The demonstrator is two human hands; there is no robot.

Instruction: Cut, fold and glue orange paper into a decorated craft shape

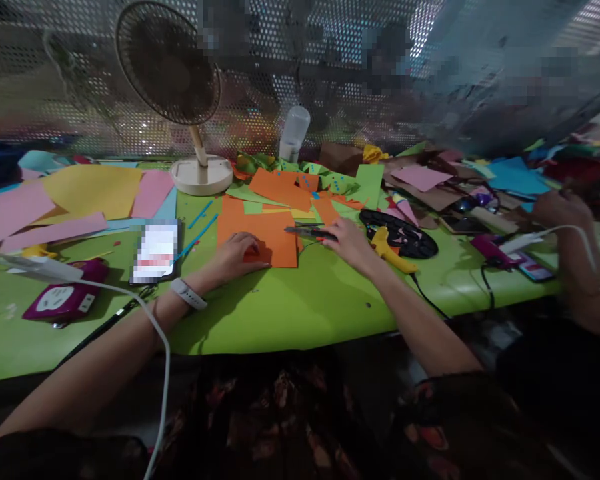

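My left hand (234, 257) rests at the lower left of an orange sheet (283, 237), its thumb stretched along the near edge and the other fingers bent over the paper. Nothing shows between them. A pale band circles that wrist. In my right hand (351, 241) is a pair of scissors (305, 231) with dark handles and red spots, the fingers closed around them. Its blades point left over the right part of the orange sheet. More orange pieces (283, 189) lie just beyond. Beside my right hand a yellow glue gun (394, 253) leans on a black oval tray (414, 240).
A fan (203, 175) and a clear bottle (295, 130) stand behind the papers. Left are a phone (155, 252), a purple power strip (67, 293) and yellow sheets (93, 190). A white cable crosses my left arm. At right is another person's hand (563, 210).
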